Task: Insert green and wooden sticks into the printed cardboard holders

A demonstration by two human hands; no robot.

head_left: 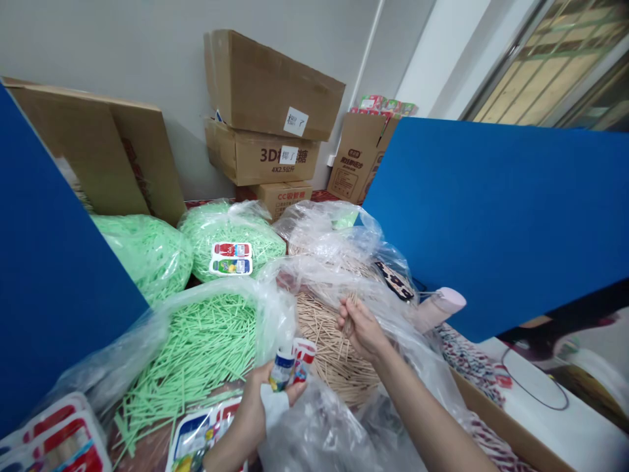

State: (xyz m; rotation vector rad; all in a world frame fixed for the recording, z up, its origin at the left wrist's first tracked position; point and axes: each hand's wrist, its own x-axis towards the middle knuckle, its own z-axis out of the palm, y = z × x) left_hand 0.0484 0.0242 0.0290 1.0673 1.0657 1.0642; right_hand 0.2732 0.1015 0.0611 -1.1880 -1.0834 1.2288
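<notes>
A grey wall backed brown cardboard boxes at twelve o'clock.
Right hand: grip pinching thin tan sticks above a clear plastic bag; left hand: grip curled round red-and-blue printed pieces, green sticks at nine o'clock.

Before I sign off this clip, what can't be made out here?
- Head view: how many tan sticks the right hand holds; fingers cover them.
- Head view: some of the left hand's fingers, behind the printed tubes.
- Head view: the lower-left printed packs, cut by the bottom edge.
- Head view: fine print on the brown box beside the right blue panel, too small.
</notes>
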